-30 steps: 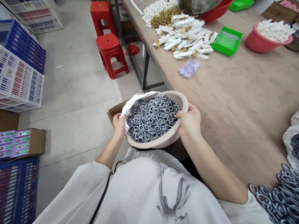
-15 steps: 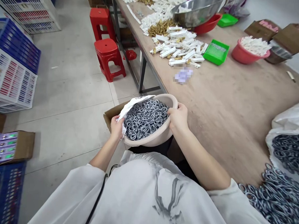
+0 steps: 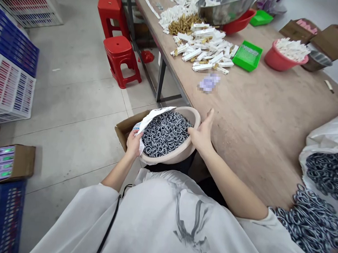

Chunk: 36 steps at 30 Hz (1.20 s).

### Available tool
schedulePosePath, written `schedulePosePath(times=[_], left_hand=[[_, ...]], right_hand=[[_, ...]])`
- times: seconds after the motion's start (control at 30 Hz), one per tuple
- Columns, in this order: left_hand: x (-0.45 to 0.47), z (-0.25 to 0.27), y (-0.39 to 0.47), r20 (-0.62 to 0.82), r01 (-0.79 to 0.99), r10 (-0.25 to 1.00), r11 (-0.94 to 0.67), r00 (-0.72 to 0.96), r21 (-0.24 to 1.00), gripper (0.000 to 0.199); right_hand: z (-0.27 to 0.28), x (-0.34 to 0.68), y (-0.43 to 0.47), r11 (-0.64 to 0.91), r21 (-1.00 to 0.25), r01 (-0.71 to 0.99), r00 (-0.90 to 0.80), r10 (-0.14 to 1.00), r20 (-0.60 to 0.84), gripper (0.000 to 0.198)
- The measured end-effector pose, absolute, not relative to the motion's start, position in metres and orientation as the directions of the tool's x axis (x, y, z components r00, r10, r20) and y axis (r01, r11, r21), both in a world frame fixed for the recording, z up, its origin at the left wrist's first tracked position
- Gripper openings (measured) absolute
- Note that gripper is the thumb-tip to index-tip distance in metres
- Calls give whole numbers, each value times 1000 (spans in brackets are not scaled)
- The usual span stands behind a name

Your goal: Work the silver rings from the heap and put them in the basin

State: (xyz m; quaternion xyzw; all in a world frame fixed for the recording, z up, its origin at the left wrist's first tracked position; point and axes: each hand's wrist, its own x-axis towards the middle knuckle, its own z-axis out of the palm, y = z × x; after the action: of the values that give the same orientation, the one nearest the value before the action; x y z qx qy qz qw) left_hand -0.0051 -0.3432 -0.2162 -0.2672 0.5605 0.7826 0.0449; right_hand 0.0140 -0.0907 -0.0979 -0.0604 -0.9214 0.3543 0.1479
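The cream round plastic basin [image 3: 181,152], full of shiny dark-grey rings [image 3: 165,134], sits between my two hands, just in front of me beside the table [image 3: 258,123]. My left grip [image 3: 134,143] pinches the crinkled white bag [image 3: 155,114] along the basin's left rim. My right grip [image 3: 201,135] has its thumb over the right rim and a finger stretched out past it; I can't tell whether the hidden fingers close underneath. Both forearms reach forward and inward, the right one angled across the table's edge. An open brown cardboard box [image 3: 123,132] stands just behind my left fingers. On the table, a green rectangular tray [image 3: 241,62] holds small pale bits, a pink-red bowl [image 3: 281,61] is heaped with white pieces, and a white sack [image 3: 322,138] holds more dark rings.
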Motion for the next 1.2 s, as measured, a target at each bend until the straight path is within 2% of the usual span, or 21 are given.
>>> schedulePosePath(times=[0.03, 0.1, 0.17, 0.23, 0.3, 0.53, 0.63, 0.9, 1.2], left_hand=[[-5, -216, -343, -474, -372, -224, -378, -852, 848, 38], [-5, -216, -343, -485, -378, -219, -394, -847, 838, 37], [-5, -216, -343, -494, -383, -218, -406, -841, 830, 38], [-4, -216, -343, -498, -382, -218, -415, -839, 825, 38], [-3, -214, -343, -496, -376, -219, -423, -840, 824, 37], [-9, -209, -349, -484, -357, -250, -419, -838, 835, 34], [-16, -210, -353, -469, -340, -284, -402, -836, 850, 34], [-22, -220, -351, -417, -300, -346, -342, -840, 890, 32], [-22, -212, -359, -239, -190, -380, -162, -894, 968, 31]], right_hand=[[-91, 16, -89, 796, -606, -5, -956, 174, 236, 66], [-79, 20, -86, 871, -484, -78, -978, 27, 208, 45], [-68, 21, -81, 882, -377, -282, -959, -245, 142, 22], [-62, 21, -75, 823, -297, -484, -872, -481, 90, 29], [-59, 17, -73, 768, -243, -592, -802, -592, 84, 39], [-36, -16, -103, 741, -123, -660, -746, -628, 220, 47], [-23, -29, -113, 754, -98, -650, -747, -609, 267, 48], [-21, -42, -118, 748, -59, -661, -741, -638, 209, 50], [-20, -50, -131, 758, -45, -650, -755, -639, 143, 51]])
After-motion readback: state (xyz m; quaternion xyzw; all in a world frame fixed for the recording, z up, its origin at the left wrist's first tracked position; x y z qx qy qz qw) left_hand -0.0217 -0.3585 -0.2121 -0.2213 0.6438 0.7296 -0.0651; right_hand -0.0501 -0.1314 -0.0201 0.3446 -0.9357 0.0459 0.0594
